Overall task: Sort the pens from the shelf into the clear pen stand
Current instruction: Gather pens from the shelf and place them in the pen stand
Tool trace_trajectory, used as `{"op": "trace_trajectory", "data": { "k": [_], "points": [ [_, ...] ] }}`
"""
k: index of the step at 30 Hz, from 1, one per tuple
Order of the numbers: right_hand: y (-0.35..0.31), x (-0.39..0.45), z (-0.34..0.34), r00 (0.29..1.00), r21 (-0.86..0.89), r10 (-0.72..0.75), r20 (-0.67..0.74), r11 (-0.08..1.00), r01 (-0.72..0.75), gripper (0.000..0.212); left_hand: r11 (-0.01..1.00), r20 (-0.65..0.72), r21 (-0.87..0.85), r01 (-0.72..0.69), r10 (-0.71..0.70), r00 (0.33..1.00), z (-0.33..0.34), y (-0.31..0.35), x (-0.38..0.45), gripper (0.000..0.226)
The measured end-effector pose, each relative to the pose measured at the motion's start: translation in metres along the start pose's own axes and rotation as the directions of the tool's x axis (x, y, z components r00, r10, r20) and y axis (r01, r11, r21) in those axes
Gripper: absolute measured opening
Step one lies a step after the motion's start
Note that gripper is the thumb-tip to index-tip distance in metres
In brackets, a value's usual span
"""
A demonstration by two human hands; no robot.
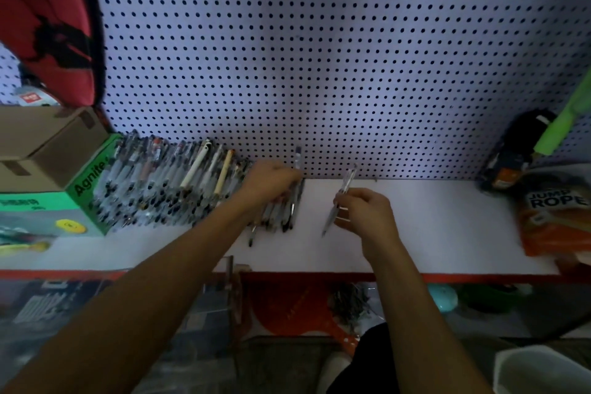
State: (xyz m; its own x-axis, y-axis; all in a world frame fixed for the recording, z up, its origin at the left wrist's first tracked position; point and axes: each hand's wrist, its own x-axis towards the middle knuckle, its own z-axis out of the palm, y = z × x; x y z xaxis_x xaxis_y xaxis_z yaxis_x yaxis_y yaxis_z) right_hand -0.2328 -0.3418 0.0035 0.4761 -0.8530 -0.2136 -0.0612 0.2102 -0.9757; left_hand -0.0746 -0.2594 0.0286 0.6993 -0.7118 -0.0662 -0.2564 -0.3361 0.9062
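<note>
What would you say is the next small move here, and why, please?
Probably close the left hand on a pen or two at the right end of the pen row and lift them. It already rests on those pens, while the right hand pinches a clear pen above the shelf. No pen stand is clearly visible.

Shelf top (415, 227) looks smooth matt white, pens (160, 179) are mostly clear shiny plastic, and that brown box (48, 144) is plain cardboard.
</note>
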Motion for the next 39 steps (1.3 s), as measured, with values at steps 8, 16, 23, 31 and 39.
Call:
{"op": "trace_trajectory", "data": {
  "k": [8,16,23,31,39],
  "points": [
    [-0.019,-0.051,0.058,0.904,0.023,-0.083,0.418,0.996,0.080,0.011,0.994,-0.110,-0.109,-0.020,0.008,0.994,-0.101,-0.026,-0.102,0.014],
    [-0.006,-0.081,0.102,0.799,-0.176,-0.172,0.575,0.929,0.327,0.020,0.978,-0.049,0.114,-0.172,0.179,0.983,-0.132,-0.082,-0.143,0.012],
    [0.008,-0.078,0.104,0.733,-0.365,-0.173,0.658,0.778,0.511,0.020,0.962,-0.006,0.184,-0.202,0.207,0.978,-0.125,-0.104,-0.140,0.020],
    [0.008,-0.065,0.098,0.779,-0.376,-0.208,0.592,0.783,0.495,0.016,0.892,-0.173,0.331,-0.307,0.377,0.910,-0.129,-0.105,-0.140,0.023],
    [0.004,-0.040,0.105,0.834,-0.396,-0.252,0.490,0.788,0.471,0.011,0.830,-0.223,0.463,-0.312,0.450,0.865,-0.141,-0.073,-0.094,0.010]
  ]
}}
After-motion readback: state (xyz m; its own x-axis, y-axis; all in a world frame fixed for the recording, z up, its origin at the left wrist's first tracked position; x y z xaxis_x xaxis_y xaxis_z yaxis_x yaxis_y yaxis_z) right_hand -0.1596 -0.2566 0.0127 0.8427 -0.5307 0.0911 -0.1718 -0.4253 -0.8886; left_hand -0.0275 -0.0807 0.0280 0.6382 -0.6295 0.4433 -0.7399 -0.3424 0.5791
